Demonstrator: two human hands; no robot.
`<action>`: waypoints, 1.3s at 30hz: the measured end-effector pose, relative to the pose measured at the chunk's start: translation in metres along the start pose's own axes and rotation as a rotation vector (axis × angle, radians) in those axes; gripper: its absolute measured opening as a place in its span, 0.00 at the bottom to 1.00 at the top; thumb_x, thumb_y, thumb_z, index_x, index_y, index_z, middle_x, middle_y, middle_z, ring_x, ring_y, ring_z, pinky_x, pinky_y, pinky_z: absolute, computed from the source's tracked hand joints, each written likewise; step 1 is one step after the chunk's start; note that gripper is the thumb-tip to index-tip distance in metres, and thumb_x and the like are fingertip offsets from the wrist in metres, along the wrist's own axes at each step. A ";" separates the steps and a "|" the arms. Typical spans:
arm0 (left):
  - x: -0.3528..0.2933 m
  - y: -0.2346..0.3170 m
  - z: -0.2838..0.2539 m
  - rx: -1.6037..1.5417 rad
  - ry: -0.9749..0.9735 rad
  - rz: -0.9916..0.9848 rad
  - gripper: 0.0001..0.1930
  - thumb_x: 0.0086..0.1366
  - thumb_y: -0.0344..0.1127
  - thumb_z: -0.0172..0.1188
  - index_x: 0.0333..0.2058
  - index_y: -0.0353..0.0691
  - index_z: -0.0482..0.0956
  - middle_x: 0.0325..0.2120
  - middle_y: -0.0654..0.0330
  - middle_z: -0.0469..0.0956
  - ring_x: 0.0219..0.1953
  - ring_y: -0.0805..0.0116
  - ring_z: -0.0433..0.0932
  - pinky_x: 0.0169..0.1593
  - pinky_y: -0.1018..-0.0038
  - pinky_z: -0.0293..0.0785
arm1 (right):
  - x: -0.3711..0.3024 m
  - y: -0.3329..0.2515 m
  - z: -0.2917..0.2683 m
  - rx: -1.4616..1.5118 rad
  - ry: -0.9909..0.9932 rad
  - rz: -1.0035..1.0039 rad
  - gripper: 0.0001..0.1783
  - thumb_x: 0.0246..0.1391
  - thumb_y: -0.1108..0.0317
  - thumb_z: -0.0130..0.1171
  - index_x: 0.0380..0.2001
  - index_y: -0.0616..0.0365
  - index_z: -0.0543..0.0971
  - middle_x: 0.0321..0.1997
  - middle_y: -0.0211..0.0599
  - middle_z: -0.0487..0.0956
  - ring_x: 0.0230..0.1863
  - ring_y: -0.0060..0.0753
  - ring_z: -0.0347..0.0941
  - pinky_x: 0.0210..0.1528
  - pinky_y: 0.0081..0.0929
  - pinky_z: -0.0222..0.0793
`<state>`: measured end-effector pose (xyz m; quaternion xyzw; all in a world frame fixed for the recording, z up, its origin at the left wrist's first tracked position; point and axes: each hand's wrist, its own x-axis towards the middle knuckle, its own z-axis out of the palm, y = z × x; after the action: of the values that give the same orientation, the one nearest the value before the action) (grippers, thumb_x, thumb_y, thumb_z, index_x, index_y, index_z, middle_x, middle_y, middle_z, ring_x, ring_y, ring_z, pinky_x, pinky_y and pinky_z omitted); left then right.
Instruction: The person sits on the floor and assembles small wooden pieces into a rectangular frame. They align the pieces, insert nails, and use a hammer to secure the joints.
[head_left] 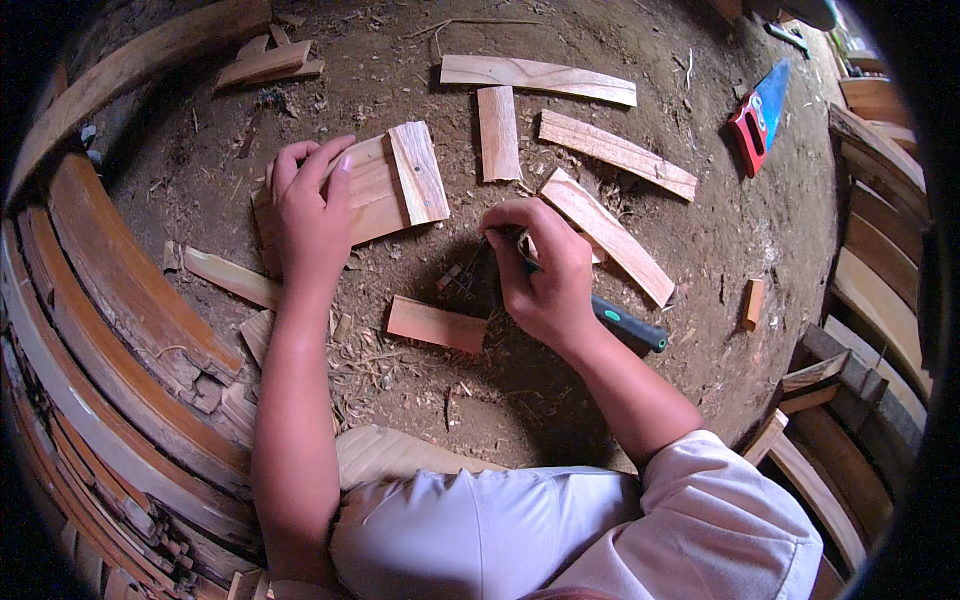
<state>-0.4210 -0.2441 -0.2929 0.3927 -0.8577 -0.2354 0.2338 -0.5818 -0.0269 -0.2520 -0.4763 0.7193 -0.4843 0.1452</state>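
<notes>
My left hand (pixel 308 200) lies over a wooden panel (pixel 375 190), its fingers curled round the far edge and the thumb on top. A pale cross strip (pixel 419 174) with nail heads in it is fixed over the panel's right end. To the right of the panel, my right hand (pixel 545 265) is closed, the fingertips pressed together. A hammer with a black grip and green marks (pixel 628 323) runs through or under this hand; its head is mostly hidden in the fingers and shadow. Whether small things are also pinched there cannot be made out.
Loose wooden slats lie beyond and right of my hands: a long slat (pixel 540 78), a short piece (pixel 498 133) and an angled slat (pixel 612 240). Another short piece (pixel 436 324) is nearer me. A red-handled saw (pixel 750 135) rests far right. Timber stacks (pixel 130 280) line both sides.
</notes>
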 end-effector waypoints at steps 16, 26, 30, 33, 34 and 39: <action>0.003 0.000 0.006 0.053 0.052 0.041 0.10 0.75 0.38 0.65 0.50 0.44 0.87 0.49 0.56 0.83 0.56 0.51 0.79 0.62 0.56 0.74 | -0.002 0.002 0.001 0.004 -0.002 0.018 0.13 0.59 0.85 0.67 0.46 0.62 0.80 0.41 0.51 0.84 0.46 0.58 0.85 0.47 0.44 0.80; 0.000 0.000 0.011 0.050 0.085 0.048 0.09 0.75 0.37 0.65 0.50 0.44 0.87 0.49 0.55 0.81 0.57 0.51 0.78 0.62 0.56 0.73 | -0.001 0.001 -0.002 0.069 -0.011 0.106 0.13 0.60 0.85 0.67 0.46 0.63 0.81 0.43 0.48 0.86 0.47 0.47 0.87 0.51 0.37 0.82; -0.001 0.002 0.017 -0.012 0.121 0.040 0.10 0.73 0.36 0.65 0.50 0.45 0.87 0.48 0.54 0.79 0.57 0.49 0.75 0.64 0.53 0.70 | 0.012 -0.005 -0.012 0.119 -0.001 0.131 0.10 0.62 0.83 0.68 0.45 0.63 0.83 0.42 0.44 0.89 0.44 0.36 0.88 0.50 0.33 0.82; -0.001 0.002 0.016 -0.011 0.145 0.036 0.10 0.73 0.35 0.65 0.50 0.45 0.87 0.48 0.54 0.79 0.56 0.49 0.75 0.63 0.54 0.70 | 0.050 -0.030 -0.006 -0.084 -0.016 -0.088 0.09 0.61 0.81 0.69 0.44 0.61 0.84 0.42 0.46 0.89 0.45 0.48 0.90 0.48 0.38 0.83; -0.002 -0.001 0.017 -0.019 0.152 0.031 0.10 0.73 0.35 0.65 0.50 0.45 0.87 0.48 0.54 0.79 0.56 0.49 0.75 0.63 0.54 0.70 | 0.062 -0.028 0.003 -0.095 -0.017 -0.103 0.08 0.62 0.80 0.69 0.44 0.60 0.85 0.42 0.46 0.89 0.45 0.48 0.90 0.48 0.39 0.83; -0.003 0.002 0.019 -0.037 0.169 0.046 0.09 0.74 0.37 0.65 0.50 0.44 0.87 0.47 0.53 0.79 0.55 0.48 0.75 0.61 0.54 0.71 | 0.104 0.002 0.029 -0.131 -0.036 -0.136 0.08 0.63 0.75 0.69 0.44 0.58 0.85 0.42 0.47 0.90 0.45 0.54 0.90 0.47 0.42 0.83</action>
<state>-0.4316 -0.2365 -0.3065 0.3871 -0.8392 -0.2115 0.3180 -0.6158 -0.1287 -0.2416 -0.5413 0.7128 -0.4360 0.0936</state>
